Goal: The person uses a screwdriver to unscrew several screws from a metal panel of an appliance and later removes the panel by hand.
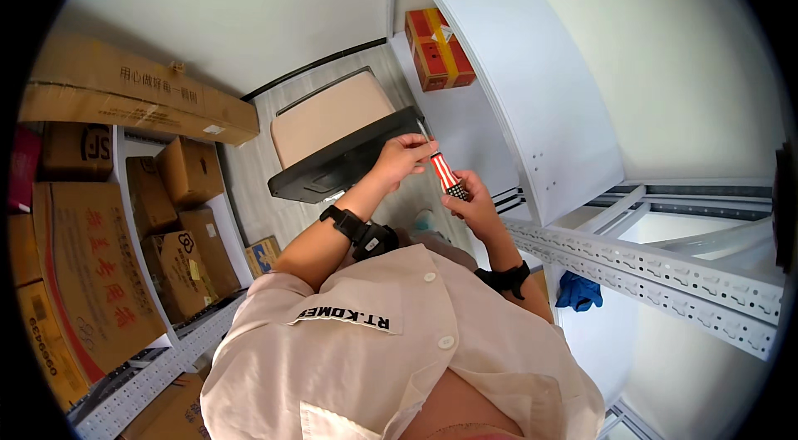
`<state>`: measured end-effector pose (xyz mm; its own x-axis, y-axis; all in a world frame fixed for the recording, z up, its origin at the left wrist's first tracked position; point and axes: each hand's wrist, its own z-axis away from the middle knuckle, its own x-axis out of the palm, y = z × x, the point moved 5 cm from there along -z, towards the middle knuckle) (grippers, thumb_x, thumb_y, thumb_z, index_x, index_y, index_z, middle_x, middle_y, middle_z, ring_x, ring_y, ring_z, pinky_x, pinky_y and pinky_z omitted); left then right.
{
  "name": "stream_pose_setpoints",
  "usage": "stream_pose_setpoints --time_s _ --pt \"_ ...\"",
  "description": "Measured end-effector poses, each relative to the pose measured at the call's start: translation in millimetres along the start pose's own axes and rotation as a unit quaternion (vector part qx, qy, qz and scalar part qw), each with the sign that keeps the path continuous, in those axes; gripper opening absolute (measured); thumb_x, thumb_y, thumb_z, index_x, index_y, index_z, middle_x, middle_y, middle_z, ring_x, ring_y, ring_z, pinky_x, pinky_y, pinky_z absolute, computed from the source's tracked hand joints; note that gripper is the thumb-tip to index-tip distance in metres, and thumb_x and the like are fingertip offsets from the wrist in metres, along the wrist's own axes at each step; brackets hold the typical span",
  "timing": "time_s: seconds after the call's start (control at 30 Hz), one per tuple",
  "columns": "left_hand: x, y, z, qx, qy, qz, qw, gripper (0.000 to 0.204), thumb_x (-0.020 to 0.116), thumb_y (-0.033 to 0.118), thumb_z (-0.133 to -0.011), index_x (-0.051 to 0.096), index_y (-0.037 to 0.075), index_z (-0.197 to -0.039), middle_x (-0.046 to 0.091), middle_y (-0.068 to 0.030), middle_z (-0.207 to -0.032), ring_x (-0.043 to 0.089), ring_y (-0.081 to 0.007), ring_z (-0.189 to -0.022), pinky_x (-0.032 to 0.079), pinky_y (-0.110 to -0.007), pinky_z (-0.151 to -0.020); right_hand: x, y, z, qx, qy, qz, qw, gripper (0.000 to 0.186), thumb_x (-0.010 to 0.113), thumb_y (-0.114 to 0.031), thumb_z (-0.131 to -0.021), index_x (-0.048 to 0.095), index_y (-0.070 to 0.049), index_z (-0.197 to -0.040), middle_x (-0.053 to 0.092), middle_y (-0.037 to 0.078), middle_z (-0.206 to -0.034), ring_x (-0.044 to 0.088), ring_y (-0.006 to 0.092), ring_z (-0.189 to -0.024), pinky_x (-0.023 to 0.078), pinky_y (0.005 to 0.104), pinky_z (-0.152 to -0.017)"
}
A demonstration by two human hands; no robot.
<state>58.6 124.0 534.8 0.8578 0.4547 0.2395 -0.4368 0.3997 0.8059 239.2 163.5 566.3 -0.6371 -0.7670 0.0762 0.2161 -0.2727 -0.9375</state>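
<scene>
A screwdriver with a red-and-white striped handle [443, 170], dark and white-spotted at its lower end, is held in front of my chest. Its thin metal shaft slants up and away to the left. My right hand [472, 205] is closed around the spotted end of the handle. With thumb and fingers pinched together, my left hand [402, 160] grips it near the collar, where handle meets shaft. Beyond the shaft tip lies the black edge of a beige-topped stool or case [332, 120] on the floor.
Cardboard boxes [100, 265] fill the shelving on the left, and a long carton [141, 95] lies across its top. At the right stands a white metal rack with perforated beams [648, 274]. A red box [440, 49] sits on a low shelf; a blue cloth-like item [579, 291] hangs nearby.
</scene>
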Motion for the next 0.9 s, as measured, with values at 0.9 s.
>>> stream_pose_setpoints --time_s 0.9 --pt "-1 0 -11 0.047 0.021 0.029 0.998 0.026 0.075 0.02 -0.083 0.066 0.005 -0.102 0.067 -0.003 -0.093 0.064 -0.0117 -0.085 0.049 -0.025 -0.069 -6 11 -5 0.064 -0.019 -0.08 0.995 0.045 0.07 -0.013 -0.085 0.048 -0.004 -0.124 0.054 0.001 -0.084 0.049 0.0083 -0.065 0.039 0.0235 -0.057"
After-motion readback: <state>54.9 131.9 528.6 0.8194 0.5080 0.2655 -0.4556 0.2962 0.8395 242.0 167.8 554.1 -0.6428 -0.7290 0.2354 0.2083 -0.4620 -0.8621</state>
